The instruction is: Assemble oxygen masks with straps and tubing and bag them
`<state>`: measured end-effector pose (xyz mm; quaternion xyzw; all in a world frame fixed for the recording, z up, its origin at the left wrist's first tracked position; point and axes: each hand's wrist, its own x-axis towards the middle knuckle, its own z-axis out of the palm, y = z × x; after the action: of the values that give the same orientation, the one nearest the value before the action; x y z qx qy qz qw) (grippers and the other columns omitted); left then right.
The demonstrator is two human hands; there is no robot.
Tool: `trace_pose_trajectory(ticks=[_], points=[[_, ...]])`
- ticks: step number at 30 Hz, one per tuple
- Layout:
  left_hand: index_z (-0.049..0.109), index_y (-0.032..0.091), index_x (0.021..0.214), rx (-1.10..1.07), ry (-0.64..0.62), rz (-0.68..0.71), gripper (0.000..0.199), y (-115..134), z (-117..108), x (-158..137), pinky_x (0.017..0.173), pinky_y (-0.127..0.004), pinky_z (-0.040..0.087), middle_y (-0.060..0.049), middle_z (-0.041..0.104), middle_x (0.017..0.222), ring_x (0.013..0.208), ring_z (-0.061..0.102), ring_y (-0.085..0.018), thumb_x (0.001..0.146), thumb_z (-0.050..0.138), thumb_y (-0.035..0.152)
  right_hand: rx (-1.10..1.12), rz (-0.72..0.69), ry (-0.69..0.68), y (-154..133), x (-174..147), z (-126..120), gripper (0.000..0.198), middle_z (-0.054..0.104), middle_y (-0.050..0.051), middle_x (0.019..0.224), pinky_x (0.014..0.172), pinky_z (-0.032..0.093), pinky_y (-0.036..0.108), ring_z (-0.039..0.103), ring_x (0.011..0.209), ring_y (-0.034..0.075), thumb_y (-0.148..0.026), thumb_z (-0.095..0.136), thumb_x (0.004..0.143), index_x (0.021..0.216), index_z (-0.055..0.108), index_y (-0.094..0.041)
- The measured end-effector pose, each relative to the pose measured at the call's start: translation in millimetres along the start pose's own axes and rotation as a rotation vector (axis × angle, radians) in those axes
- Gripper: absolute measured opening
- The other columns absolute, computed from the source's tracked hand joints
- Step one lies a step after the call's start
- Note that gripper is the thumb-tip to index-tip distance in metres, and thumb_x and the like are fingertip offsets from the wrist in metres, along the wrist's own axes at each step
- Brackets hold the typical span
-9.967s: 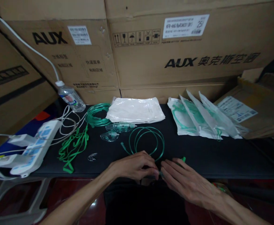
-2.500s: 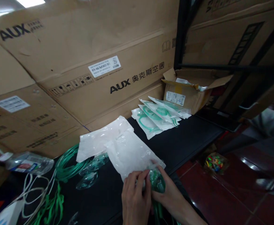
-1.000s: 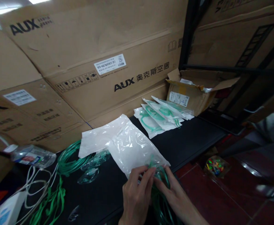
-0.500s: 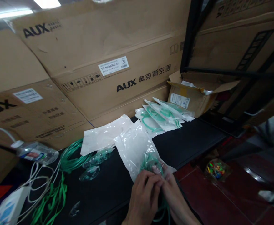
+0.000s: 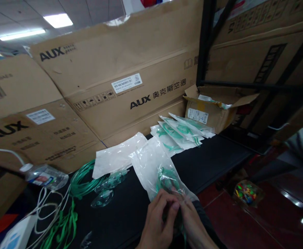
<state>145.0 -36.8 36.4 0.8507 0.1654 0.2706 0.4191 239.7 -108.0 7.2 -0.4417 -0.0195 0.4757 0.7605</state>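
A clear-fronted, white-backed plastic bag (image 5: 147,162) lies on the black table with its mouth toward me. Coiled green tubing (image 5: 167,174) shows through its clear side. My left hand (image 5: 159,216) is closed at the mouth, thumb and fingers curled together on the green tubing there. Beside it, my right hand (image 5: 191,216) grips the bag's edge, its fingertips partly seen through the plastic. Some tubing hangs down between my hands, mostly hidden by them. Left of the bag are a clear plastic mask (image 5: 103,198) and a green tubing coil (image 5: 82,180).
Several filled bags (image 5: 181,133) overlap at the back, near an open carton (image 5: 211,110). A flat white bag (image 5: 117,155) lies behind the masks. On the left are a plastic bottle (image 5: 46,176), white cables, green straps (image 5: 63,224) and a power strip (image 5: 18,233). Large cardboard boxes (image 5: 125,52) stand behind.
The green tubing in the bag sits slightly farther from the mouth. My left hand's fingers have curled closer together, and less tubing hangs below my hands. The view has tilted up slightly.
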Motion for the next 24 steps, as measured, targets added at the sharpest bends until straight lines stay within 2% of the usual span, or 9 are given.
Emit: trace_pose_trajectory(ticks=[2,6,9,13,16,20,24], points=[[0.066,0.023,0.102,0.102,-0.001,0.051,0.017,-7,-2,-3,0.075,-0.023,0.056,-0.002,0.066,0.092,0.082,0.067,-0.014,0.104,0.05,0.021,0.051,0.032,0.025,-3,2,7,0.056,0.081,0.007,0.099,0.092,0.056,0.039,0.072,0.103,0.031,-0.061,0.09,0.066,0.102,0.078,-0.02],[0.065,0.025,0.114,0.348,0.099,0.14,0.016,-25,-7,-10,0.074,-0.025,0.061,-0.002,0.068,0.091,0.079,0.07,-0.015,0.102,0.056,0.023,0.17,0.091,-0.013,-7,4,11,0.051,0.081,0.006,0.087,0.068,0.06,0.035,0.076,0.085,0.03,-0.058,0.089,0.069,0.101,0.076,-0.02],[0.066,0.026,0.113,0.434,0.098,0.156,0.017,-32,-7,-16,0.079,-0.026,0.062,-0.003,0.07,0.095,0.084,0.072,-0.016,0.103,0.052,0.022,0.242,0.115,-0.061,-9,3,8,0.046,0.08,0.005,0.083,0.062,0.059,0.032,0.076,0.079,0.028,-0.057,0.086,0.073,0.098,0.076,-0.02],[0.065,0.024,0.107,0.417,0.087,0.235,0.02,-33,0,-22,0.073,-0.022,0.061,-0.004,0.07,0.093,0.08,0.073,-0.014,0.106,0.045,0.021,0.241,0.071,-0.001,-11,1,8,0.047,0.079,0.004,0.08,0.063,0.06,0.033,0.075,0.077,0.028,-0.062,0.085,0.072,0.093,0.075,-0.02],[0.064,0.023,0.108,0.456,0.14,0.247,0.02,-32,11,-23,0.072,-0.025,0.061,-0.004,0.07,0.092,0.079,0.072,-0.016,0.106,0.044,0.021,0.212,0.066,0.023,-12,2,13,0.046,0.078,0.003,0.078,0.068,0.061,0.034,0.075,0.08,0.028,-0.062,0.083,0.073,0.09,0.075,-0.02],[0.063,0.023,0.11,0.566,0.266,0.189,0.019,-33,26,-16,0.071,-0.029,0.061,-0.004,0.069,0.089,0.078,0.072,-0.018,0.104,0.045,0.019,0.233,0.178,-0.109,-10,5,15,0.049,0.078,0.006,0.078,0.079,0.061,0.038,0.074,0.089,0.032,-0.064,0.083,0.068,0.085,0.077,-0.018],[0.063,0.023,0.11,0.605,0.333,0.118,0.018,-32,30,-4,0.067,-0.028,0.06,-0.004,0.069,0.09,0.076,0.073,-0.018,0.104,0.046,0.021,0.222,0.218,-0.214,-3,4,0,0.054,0.08,0.009,0.09,0.091,0.057,0.041,0.072,0.102,0.034,-0.068,0.083,0.065,0.087,0.079,-0.019]])
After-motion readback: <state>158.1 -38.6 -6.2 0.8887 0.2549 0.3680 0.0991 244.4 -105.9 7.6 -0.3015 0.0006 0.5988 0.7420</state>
